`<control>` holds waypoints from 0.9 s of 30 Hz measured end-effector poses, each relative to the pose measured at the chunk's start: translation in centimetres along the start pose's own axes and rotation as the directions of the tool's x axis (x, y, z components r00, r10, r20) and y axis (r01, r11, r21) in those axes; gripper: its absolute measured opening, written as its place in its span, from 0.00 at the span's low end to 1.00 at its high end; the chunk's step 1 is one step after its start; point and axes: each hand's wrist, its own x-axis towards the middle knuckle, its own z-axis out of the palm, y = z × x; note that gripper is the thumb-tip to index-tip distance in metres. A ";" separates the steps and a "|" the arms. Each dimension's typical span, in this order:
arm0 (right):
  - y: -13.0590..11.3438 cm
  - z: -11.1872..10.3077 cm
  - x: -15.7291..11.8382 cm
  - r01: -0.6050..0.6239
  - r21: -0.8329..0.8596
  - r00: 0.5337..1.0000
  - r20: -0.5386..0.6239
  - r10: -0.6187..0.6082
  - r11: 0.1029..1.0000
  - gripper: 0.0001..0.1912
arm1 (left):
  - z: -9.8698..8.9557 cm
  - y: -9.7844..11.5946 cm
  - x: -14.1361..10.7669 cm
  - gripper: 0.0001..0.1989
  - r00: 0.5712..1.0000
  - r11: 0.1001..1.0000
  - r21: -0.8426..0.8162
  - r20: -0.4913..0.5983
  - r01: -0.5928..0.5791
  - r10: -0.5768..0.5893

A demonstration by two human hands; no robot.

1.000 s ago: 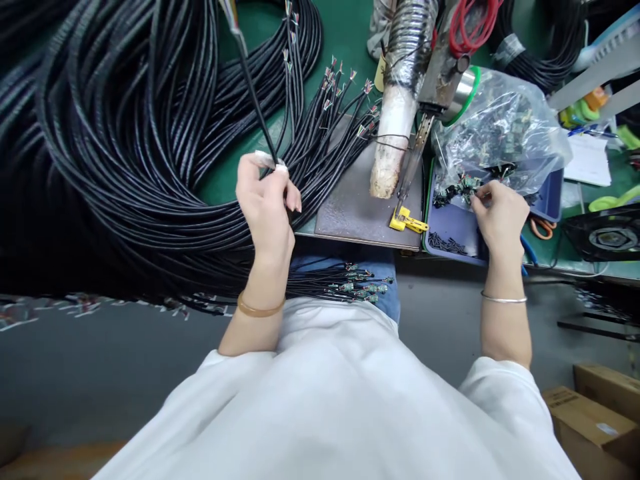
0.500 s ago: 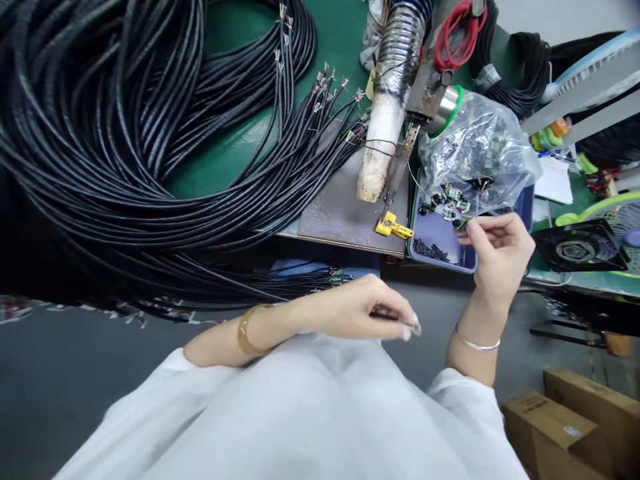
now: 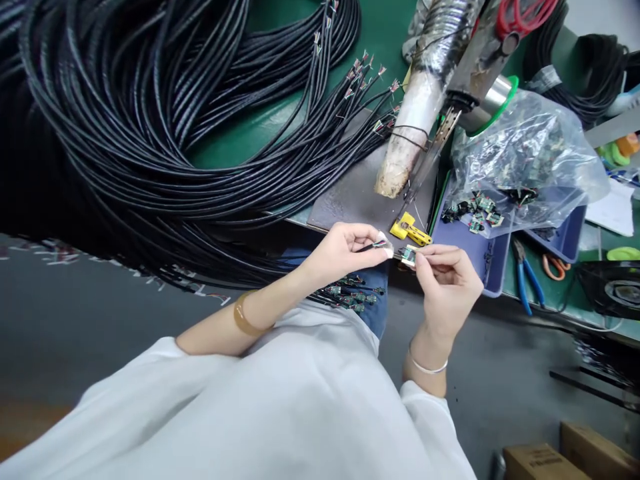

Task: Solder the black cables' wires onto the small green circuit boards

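Observation:
My left hand (image 3: 347, 253) pinches the end of a black cable (image 3: 367, 248), and its thin coloured wires show between the fingertips, which have white coverings. Facing it, my right hand (image 3: 447, 280) grips a small green circuit board (image 3: 409, 255) between thumb and forefinger. Cable end and board are close together, just in front of the table edge; whether they touch I cannot tell. Just beyond them a soldering iron (image 3: 433, 153) points down at a yellow clip (image 3: 410, 229) on a brown board (image 3: 345, 193).
Large bundles of black cable (image 3: 210, 183) cover the left side. A taped white duct (image 3: 405, 150) hangs over the work spot. At right are a purple tray (image 3: 493, 283) with small boards, a plastic bag (image 3: 540, 150), a solder spool (image 3: 487, 107) and blue-handled pliers (image 3: 527, 280). Finished-looking cable ends (image 3: 355, 293) lie over my lap.
My right hand has left the tray and moved left with the circuit board. The left hand has risen with the cable end, so both are now close together. The view has shifted.

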 end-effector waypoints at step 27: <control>-0.1 1.4 -1.2 0.418 -0.225 0.903 0.001 -0.429 0.880 0.12 | 1.0 -0.1 -0.5 0.04 0.983 0.962 0.231 -0.067 -0.149 0.168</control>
